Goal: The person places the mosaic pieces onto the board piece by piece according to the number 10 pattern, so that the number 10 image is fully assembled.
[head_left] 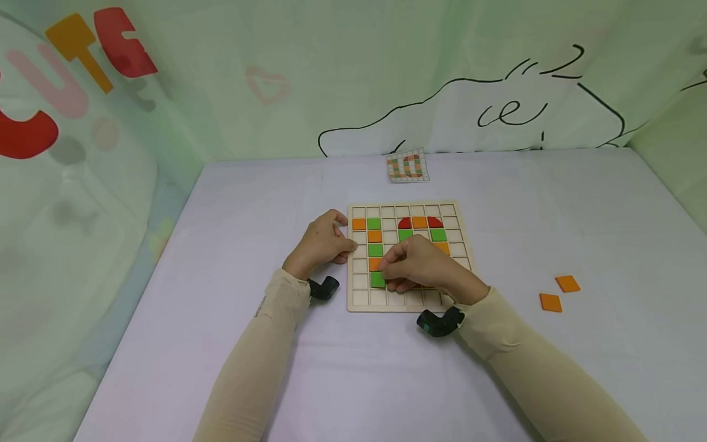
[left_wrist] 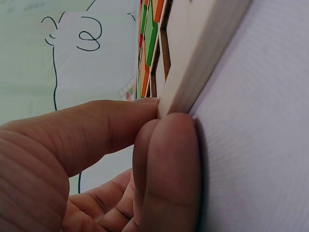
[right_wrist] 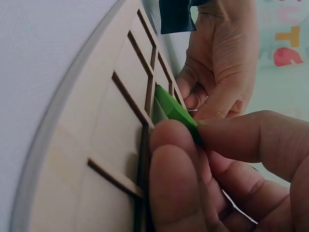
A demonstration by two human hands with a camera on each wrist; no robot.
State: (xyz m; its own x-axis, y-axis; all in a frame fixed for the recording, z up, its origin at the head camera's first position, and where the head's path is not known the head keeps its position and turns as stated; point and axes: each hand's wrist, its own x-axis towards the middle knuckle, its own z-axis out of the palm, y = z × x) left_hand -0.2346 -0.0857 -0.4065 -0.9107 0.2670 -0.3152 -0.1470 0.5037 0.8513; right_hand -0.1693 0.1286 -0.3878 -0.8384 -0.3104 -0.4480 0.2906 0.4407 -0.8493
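A wooden grid board [head_left: 356, 298] lies on the table with orange, green and red pieces in its cells. My left hand [head_left: 323, 239] pinches the board's left edge, the thumb on its top face and the fingers along its side, as the left wrist view shows. My right hand [head_left: 422, 264] pinches a green square tile [right_wrist: 175, 112] between thumb and fingers, over a cell low in the second column. The tile sits tilted in the right wrist view, one corner down at the cell frame. The right hand hides part of the board's middle and lower right.
Two loose orange tiles [head_left: 550, 302] lie to the right of the board. A small pattern card [head_left: 407, 166] with a coloured grid rests at the table's back edge. Printed curtains hang behind and at the sides.
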